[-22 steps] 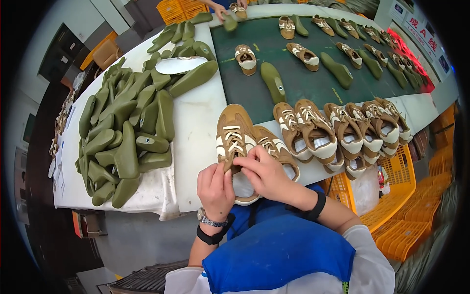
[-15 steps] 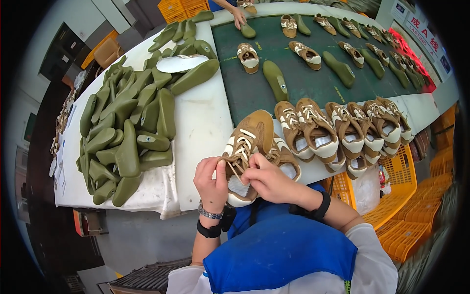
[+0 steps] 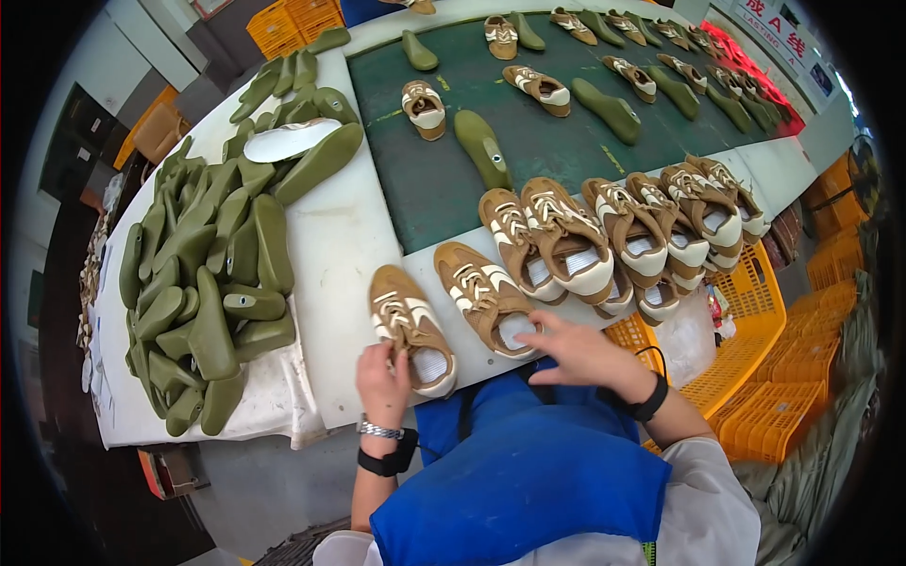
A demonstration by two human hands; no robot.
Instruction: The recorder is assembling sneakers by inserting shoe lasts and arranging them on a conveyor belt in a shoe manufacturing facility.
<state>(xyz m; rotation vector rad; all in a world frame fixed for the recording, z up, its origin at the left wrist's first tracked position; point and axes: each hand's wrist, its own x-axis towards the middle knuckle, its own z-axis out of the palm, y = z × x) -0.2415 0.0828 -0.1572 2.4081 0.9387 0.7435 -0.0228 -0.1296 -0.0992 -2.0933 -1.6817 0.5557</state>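
Note:
A brown sneaker with white stripes (image 3: pixel 394 294) lies on the white table edge, toe pointing away. My left hand (image 3: pixel 383 387) has its fingers curled on the left side of that shoe's opening, by the laces. Just right of it lies a second brown sneaker (image 3: pixel 465 274) with a pale insole showing. At this one's heel opening is my right hand (image 3: pixel 590 357), fingers apart and nothing gripped. Whether its fingertips touch the collar I cannot tell. Several matching sneakers (image 3: pixel 566 236) stand packed in a row farther right, some overlapping others.
Olive-green shoe lasts (image 3: pixel 212 330) form a big heap on the left of the white table (image 3: pixel 344 241). A white sole-shaped piece (image 3: pixel 291 140) rests on some. More sneakers and lasts sit on the green conveyor belt (image 3: pixel 406 179). A yellow crate (image 3: pixel 755 330) stands below the right edge.
The sneaker both hands held by its laces now lies flat on the table. My right hand has let go of the lace and moved to the neighbouring sneaker. Another person's hand has left the view.

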